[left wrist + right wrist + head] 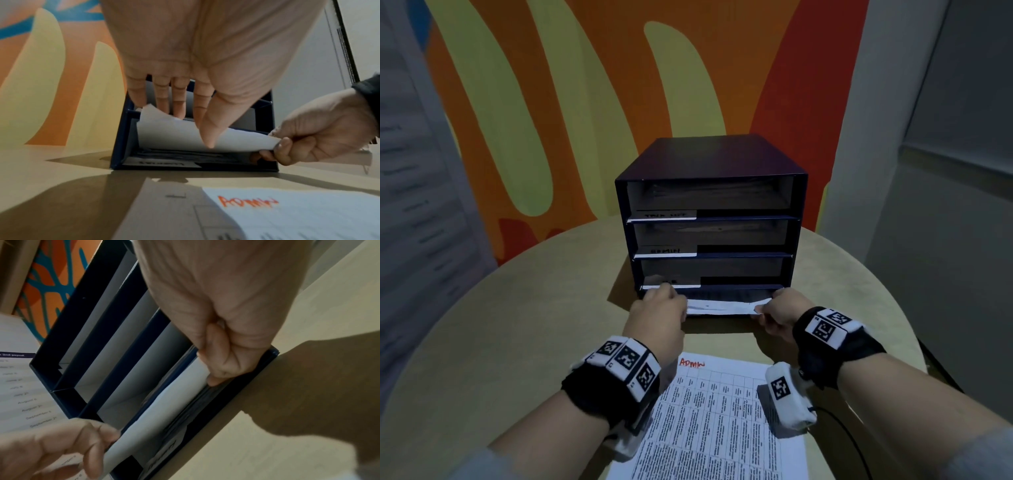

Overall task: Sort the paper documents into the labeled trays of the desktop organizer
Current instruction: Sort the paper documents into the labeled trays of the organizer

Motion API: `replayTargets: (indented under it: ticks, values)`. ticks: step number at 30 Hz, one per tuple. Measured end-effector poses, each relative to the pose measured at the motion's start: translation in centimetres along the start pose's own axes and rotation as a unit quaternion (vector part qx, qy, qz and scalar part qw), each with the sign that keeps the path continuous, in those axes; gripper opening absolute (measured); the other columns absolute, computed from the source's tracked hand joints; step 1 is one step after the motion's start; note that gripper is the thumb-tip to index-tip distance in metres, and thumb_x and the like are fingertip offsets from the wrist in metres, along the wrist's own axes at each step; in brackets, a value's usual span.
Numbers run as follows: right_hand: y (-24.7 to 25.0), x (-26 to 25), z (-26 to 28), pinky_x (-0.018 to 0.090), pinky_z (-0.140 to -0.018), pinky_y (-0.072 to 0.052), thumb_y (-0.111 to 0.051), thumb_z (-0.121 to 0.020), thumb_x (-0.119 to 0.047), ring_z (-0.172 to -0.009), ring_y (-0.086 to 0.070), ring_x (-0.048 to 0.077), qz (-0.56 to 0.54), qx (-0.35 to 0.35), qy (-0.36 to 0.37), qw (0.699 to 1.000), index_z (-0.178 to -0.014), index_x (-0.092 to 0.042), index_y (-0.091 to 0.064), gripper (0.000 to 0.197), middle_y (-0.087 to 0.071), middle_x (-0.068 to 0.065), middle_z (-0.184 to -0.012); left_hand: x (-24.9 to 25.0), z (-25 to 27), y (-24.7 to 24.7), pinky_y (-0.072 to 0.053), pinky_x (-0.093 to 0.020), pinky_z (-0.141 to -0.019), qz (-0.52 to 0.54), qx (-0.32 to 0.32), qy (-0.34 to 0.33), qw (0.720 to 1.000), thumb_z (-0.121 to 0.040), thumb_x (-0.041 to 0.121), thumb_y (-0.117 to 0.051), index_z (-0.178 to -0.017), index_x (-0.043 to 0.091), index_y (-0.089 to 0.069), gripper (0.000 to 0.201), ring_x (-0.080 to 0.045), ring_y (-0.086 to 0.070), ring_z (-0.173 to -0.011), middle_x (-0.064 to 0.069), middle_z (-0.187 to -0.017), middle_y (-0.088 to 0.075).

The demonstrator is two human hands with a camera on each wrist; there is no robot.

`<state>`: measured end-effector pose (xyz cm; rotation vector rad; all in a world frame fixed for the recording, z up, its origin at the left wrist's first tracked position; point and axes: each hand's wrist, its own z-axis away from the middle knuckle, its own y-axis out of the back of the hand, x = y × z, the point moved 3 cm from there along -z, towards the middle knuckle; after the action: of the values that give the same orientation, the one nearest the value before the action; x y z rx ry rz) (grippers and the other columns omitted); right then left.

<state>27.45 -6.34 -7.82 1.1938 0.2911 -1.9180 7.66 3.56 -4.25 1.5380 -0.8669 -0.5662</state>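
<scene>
- The white sheet sits half-fed into the bottom tray of the dark blue organizer, its near edge sticking out of the slot and bowed upward.
- The right hand pinches the sheet's right corner between thumb and curled fingers; the left hand has the left end, its fingers reaching over the paper into the slot, the grip there loose rather than clenched as far as the wrist view shows.
- The step in hand looks like filing this sheet in the lowest tray; papers already lie flat under it.
- The next move, I judge, calls for flattening the bow and pushing straight back, both ends level, so the sheet clears the shelf above and the tray's side walls.
- The slot is low and the fingers have little room between the shelves.
- Another document marked "ADMIN" in red waits on the desk toward its near edge, under the wrists; its matching tray is the second from the top.
- The organizer stands near the desk's far edge, bare desk on either side.
</scene>
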Motion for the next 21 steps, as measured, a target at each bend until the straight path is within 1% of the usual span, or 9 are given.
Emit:
replayTargets:
  ticks: [2, 4, 6, 9, 11, 12, 14, 17, 21]
  values:
    - [0.1, -0.1, 0.4, 0.014, -0.033, -0.033, -0.045, -0.098, 0.003, -0.051, -0.04, 0.015, -0.009, 0.0, 0.001, 1.0, -0.076, -0.003, -0.042, 0.023, -0.056, 0.015, -0.071, 0.4, -0.1, -0.2, -0.031, -0.034, -0.105, -0.037, -0.025, -0.016, 0.999, -0.088, 0.014, -0.058, -0.097, 0.025, -0.063, 0.015, -0.017, -0.038, -0.126, 0.006, -0.133, -0.046]
    - [0.2, -0.2, 0.7, 0.014, -0.033, -0.034, -0.047, -0.098, 0.003, -0.051, -0.041, 0.015, -0.018, -0.008, 0.004, 1.0, -0.075, -0.003, -0.043, 0.024, -0.056, 0.015, -0.071, 0.8, -0.2, -0.4, -0.02, -0.044, -0.113, -0.089, -0.065, -0.007, 0.994, -0.09, 0.015, -0.054, -0.112, 0.025, -0.064, 0.026, -0.017, -0.035, -0.131, 0.006, -0.138, -0.046]
    - [0.3, -0.4, 1.1, 0.018, -0.036, -0.039, -0.052, -0.095, 0.004, -0.053, -0.045, 0.015, -0.02, -0.011, 0.021, 1.0, -0.075, -0.002, -0.045, 0.022, -0.058, 0.015, -0.071, 1.1, -0.3, -0.5, -0.019, -0.051, -0.111, -0.124, -0.093, 0.005, 0.988, -0.088, 0.012, -0.051, -0.121, 0.024, -0.059, 0.036, -0.018, -0.039, -0.127, 0.005, -0.132, -0.05]
    - [0.4, -0.4, 1.5, 0.027, -0.051, -0.05, -0.062, -0.089, 0.003, -0.061, -0.059, 0.022, -0.012, -0.014, 0.056, 0.998, -0.081, -0.002, -0.046, 0.019, -0.058, 0.016, -0.075, 1.6, -0.5, -0.4, -0.028, -0.049, -0.104, -0.137, -0.111, 0.008, 0.984, -0.087, 0.01, -0.049, -0.119, 0.022, -0.056, 0.035, -0.022, -0.05, -0.114, 0.0, -0.12, -0.054]
    - [0.4, -0.4, 1.6, 0.04, -0.07, -0.059, -0.069, -0.087, -0.007, -0.071, -0.068, 0.029, 0.088, -0.004, 0.082, 0.993, -0.092, 0.001, -0.051, 0.021, -0.063, 0.015, -0.079, 1.7, -0.7, -0.5, -0.032, -0.046, -0.102, -0.126, -0.134, 0.005, 0.983, -0.088, 0.012, -0.049, -0.119, 0.021, -0.056, 0.032, -0.023, -0.053, -0.111, -0.002, -0.118, -0.055]
    - [0.5, -0.5, 1.8, 0.041, -0.078, -0.058, -0.071, -0.086, -0.015, -0.079, -0.07, 0.031, 0.179, 0.005, 0.099, 0.979, -0.1, 0.001, -0.054, 0.027, -0.065, 0.013, -0.082, 1.7, -0.9, -0.6, -0.034, -0.044, -0.1, -0.118, -0.147, 0.006, 0.982, -0.09, 0.013, -0.049, -0.118, 0.02, -0.057, 0.031, -0.024, -0.054, -0.109, -0.002, -0.117, -0.055]
    - [0.7, -1.0, 2.5, 0.036, -0.084, -0.052, -0.068, -0.088, -0.029, -0.099, -0.065, 0.029, 0.362, 0.026, 0.132, 0.922, -0.116, -0.002, -0.055, 0.041, -0.064, 0.011, -0.101, 1.7, -1.2, -0.9, -0.042, -0.04, -0.091, -0.102, -0.179, 0.015, 0.978, -0.09, 0.013, -0.049, -0.113, 0.018, -0.059, 0.025, -0.025, -0.058, -0.102, -0.003, -0.112, -0.059]
    - [0.3, -1.7, 4.0, 0.031, -0.097, -0.045, -0.06, -0.093, -0.033, -0.118, -0.054, 0.025, 0.483, 0.002, 0.167, 0.859, -0.135, -0.007, -0.047, 0.051, -0.055, 0.01, -0.13, 1.8, -1.7, -1.0, -0.049, -0.032, -0.071, -0.08, -0.22, 0.033, 0.972, -0.09, 0.012, -0.048, -0.101, 0.011, -0.061, 0.017, -0.025, -0.06, -0.086, -0.006, -0.098, -0.061]
    - [-1.4, -1.9, 5.1, 0.03, -0.089, -0.044, -0.055, -0.094, -0.03, -0.111, -0.053, 0.023, 0.569, -0.022, 0.239, 0.787, -0.119, -0.012, -0.061, 0.032, -0.055, 0.006, -0.122, 2.4, -2.2, -0.5, -0.047, -0.029, -0.065, -0.09, -0.237, 0.029, 0.967, -0.092, 0.012, -0.047, -0.093, 0.008, -0.06, 0.013, -0.023, -0.057, -0.076, -0.004, -0.08, -0.056]
